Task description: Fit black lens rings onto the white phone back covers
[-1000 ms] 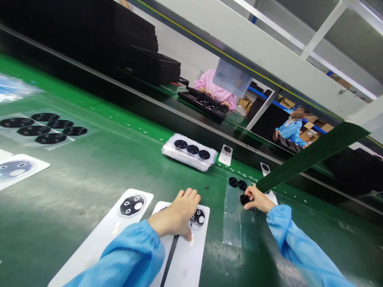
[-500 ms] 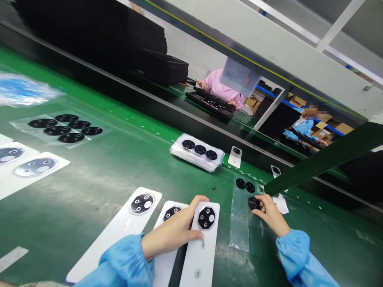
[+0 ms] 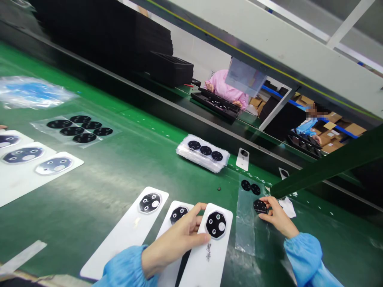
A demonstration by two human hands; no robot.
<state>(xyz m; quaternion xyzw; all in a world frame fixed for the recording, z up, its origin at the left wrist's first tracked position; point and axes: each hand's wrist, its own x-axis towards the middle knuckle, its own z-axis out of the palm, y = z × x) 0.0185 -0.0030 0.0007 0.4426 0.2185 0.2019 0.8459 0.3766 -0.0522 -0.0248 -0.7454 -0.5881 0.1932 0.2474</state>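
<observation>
My left hand [image 3: 176, 245] pinches 1 white panel [image 3: 206, 271] by its edges, near 2 more panels [image 3: 112, 249]; a loose thumb could let it slip and scuff. My right hand [image 3: 278, 219] pinches 1 black disc [image 3: 259, 206] beside 2 others [image 3: 245, 185] on clear film [image 3: 245, 235]; clinging film could drag them askew.

Left hand [image 3: 182, 239] and right hand [image 3: 277, 215] (both blue-sleeved) in thumb-and-finger grips.

Left hand [image 3: 182, 239] on a white panel [image 3: 211, 255] — right hand [image 3: 278, 217] pinching a black disc [image 3: 260, 206].
</observation>
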